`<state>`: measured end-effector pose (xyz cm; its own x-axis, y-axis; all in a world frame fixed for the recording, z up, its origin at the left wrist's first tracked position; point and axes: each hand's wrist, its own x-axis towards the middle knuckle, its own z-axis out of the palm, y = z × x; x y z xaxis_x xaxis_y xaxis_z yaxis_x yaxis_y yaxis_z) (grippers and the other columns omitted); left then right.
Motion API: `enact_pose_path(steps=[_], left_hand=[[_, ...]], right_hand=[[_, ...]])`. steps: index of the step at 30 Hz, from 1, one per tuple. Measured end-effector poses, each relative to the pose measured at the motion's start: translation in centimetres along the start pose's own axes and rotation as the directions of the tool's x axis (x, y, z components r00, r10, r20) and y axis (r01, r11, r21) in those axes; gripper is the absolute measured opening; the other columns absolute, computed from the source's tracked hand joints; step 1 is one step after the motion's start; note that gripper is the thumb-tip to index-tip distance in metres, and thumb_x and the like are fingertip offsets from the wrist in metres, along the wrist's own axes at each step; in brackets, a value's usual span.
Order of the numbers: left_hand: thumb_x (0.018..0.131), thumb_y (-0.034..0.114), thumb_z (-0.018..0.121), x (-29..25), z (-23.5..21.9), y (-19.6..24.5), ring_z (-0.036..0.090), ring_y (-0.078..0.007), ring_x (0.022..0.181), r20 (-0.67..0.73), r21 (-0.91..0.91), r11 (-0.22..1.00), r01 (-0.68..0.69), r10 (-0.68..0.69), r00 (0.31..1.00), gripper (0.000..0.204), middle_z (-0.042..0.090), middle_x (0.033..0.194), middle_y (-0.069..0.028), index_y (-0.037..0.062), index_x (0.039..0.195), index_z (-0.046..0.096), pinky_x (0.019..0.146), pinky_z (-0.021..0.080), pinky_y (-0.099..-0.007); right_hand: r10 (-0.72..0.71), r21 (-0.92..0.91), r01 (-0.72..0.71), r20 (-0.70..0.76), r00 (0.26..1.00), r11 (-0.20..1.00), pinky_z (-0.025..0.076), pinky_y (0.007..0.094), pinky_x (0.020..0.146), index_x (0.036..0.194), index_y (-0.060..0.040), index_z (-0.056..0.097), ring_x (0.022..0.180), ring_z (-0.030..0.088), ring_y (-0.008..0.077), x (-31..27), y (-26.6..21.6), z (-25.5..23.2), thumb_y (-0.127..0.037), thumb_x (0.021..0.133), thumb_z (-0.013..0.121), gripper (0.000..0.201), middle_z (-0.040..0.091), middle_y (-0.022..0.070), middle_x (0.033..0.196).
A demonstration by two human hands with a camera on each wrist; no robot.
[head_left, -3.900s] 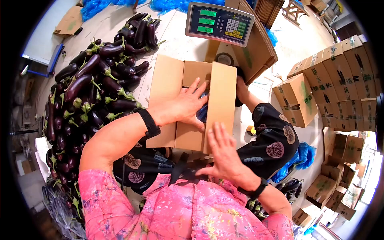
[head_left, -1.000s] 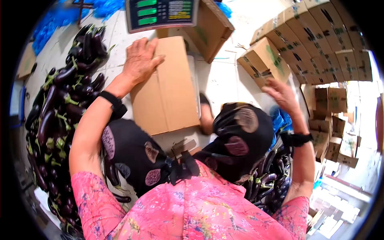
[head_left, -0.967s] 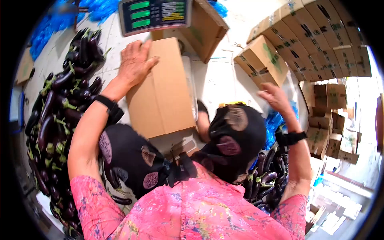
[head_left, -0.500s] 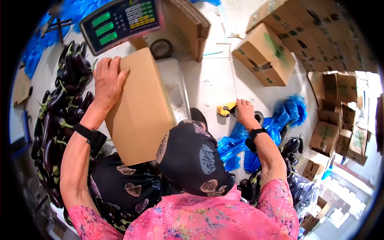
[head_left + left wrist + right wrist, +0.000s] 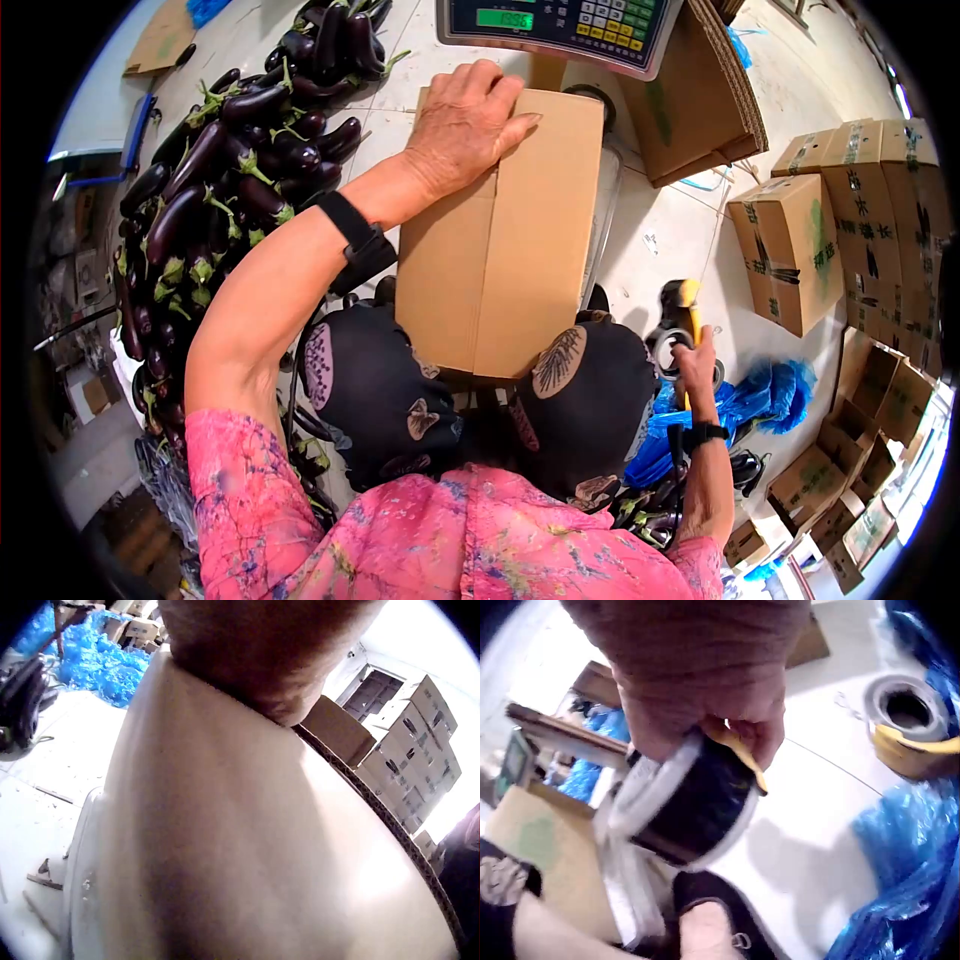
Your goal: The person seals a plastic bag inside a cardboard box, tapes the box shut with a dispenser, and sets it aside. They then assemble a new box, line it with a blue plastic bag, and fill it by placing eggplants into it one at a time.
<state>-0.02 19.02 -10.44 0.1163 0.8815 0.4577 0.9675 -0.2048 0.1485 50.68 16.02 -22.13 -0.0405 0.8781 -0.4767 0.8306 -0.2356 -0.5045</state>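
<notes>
While the left hand rests on the far left part of the cardboard box, its fingers relaxed and its thumb spread, the right hand has its grip clamped round a tape dispenser, well apart from the box. The box's 2 top flaps meet at 1 lengthwise seam, hiding what is inside. Its long axis runs from near the knees toward the scale display, leaning slightly right. The held dispenser's yellow-and-black end points away from the body. The right wrist view plainly shows a 2nd dispenser on the floor beside blue plastic; the head view alone shows the large eggplant pile in full.
</notes>
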Motion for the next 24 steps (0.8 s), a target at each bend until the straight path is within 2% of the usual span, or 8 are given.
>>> enact_pose_path(steps=[3,8,12,15,16,18,21,24], left_hand=[[0.09,0.032,0.066,-0.2,-0.3,0.0,0.055,-0.03,0.099,-0.004,-0.011,1.0,0.014,-0.014,1.0,0.034,0.056,0.104,-0.0103,0.0057,0.11,0.059,0.083,0.042,-0.0431],[0.088,0.036,0.067,-0.3,-0.1,-0.2,0.054,-0.0295,0.097,-0.053,-0.044,0.999,0.0,-0.003,0.999,0.035,0.054,0.102,-0.0106,0.0067,0.105,0.06,0.082,0.042,-0.0433],[0.087,0.037,0.067,-0.2,-0.7,0.0,0.054,-0.0289,0.098,-0.037,-0.052,0.998,0.027,-0.029,0.999,0.037,0.054,0.103,-0.0116,0.0064,0.106,0.058,0.085,0.041,-0.0429],[0.086,0.033,0.068,-0.3,-0.4,0.0,0.055,-0.0309,0.096,-0.041,-0.042,0.998,0.043,-0.045,0.998,0.038,0.055,0.106,-0.0119,0.0056,0.11,0.059,0.083,0.043,-0.0426],[0.085,0.035,0.068,-0.3,-0.4,0.0,0.055,-0.0307,0.095,-0.049,-0.051,0.998,0.04,-0.042,0.998,0.039,0.055,0.107,-0.0117,0.0061,0.11,0.059,0.083,0.044,-0.0423],[0.085,0.034,0.068,-0.3,-0.4,0.1,0.055,-0.0309,0.096,-0.042,-0.077,0.996,0.053,-0.056,0.998,0.039,0.055,0.107,-0.0119,0.006,0.11,0.059,0.083,0.043,-0.043],[0.086,0.034,0.067,-0.5,-0.2,-0.5,0.054,-0.0299,0.098,-0.049,-0.117,0.992,0.055,-0.062,0.997,0.034,0.053,0.104,-0.0119,0.0067,0.103,0.058,0.086,0.041,-0.0435],[0.085,0.032,0.067,-0.9,0.4,-1.1,0.053,-0.0295,0.099,-0.057,-0.195,0.98,0.027,-0.039,0.998,0.03,0.052,0.101,-0.0121,0.0071,0.098,0.057,0.086,0.04,-0.0439]], right_hand=[[-0.034,0.707,0.061,-0.052,0.998,0.705,0.055,0.0325,0.085,0.132,-0.0013,0.052,0.094,0.065,0.0196,-2.5,-6.9,-3.4,-0.008,0.079,0.062,0.054,0.064,0.0108,0.111],[-0.156,0.967,0.068,-0.03,0.987,0.244,0.051,0.0389,0.098,0.125,0.0002,0.058,0.104,0.065,0.0247,-3.9,-17.2,-8.9,-0.035,0.094,0.064,0.047,0.066,0.0102,0.108],[-0.368,0.938,0.139,-0.013,0.93,0.318,0.045,0.0326,0.078,0.104,-0.0019,0.059,0.082,0.051,0.0187,-5.0,-25.3,-10.0,-0.028,0.089,0.062,0.03,0.054,0.0052,0.084],[-0.576,0.858,0.389,-0.141,0.805,0.334,0.051,0.0425,0.093,0.14,-0.001,0.047,0.101,0.062,0.0264,-5.9,-27.2,-9.5,-0.038,0.088,0.068,0.067,0.063,0.0113,0.111],[-0.433,0.879,0.393,-0.254,0.865,0.27,0.049,0.0412,0.099,0.13,0.0018,0.053,0.106,0.062,0.0268,-6.8,-30.2,-8.3,-0.031,0.087,0.061,0.055,0.065,0.0153,0.112],[-0.682,0.54,0.615,-0.099,0.724,0.575,0.05,0.0371,0.098,0.132,-0.0004,0.052,0.109,0.062,0.0224,-5.8,-32.0,-8.8,-0.027,0.082,0.07,0.059,0.064,0.0111,0.117],[-0.626,0.615,0.381,0.244,0.741,0.69,0.052,0.0349,0.092,0.128,-0.0018,0.055,0.108,0.064,0.02,-7.4,-37.4,-4.9,-0.011,0.072,0.08,0.062,0.066,0.0077,0.115],[-0.786,0.449,0.646,0.307,0.537,0.617,0.054,0.0357,0.089,0.132,-0.003,0.05,0.099,0.069,0.0225,-5.3,-38.8,-1.2,-0.013,0.072,0.083,0.069,0.07,0.0119,0.107]])
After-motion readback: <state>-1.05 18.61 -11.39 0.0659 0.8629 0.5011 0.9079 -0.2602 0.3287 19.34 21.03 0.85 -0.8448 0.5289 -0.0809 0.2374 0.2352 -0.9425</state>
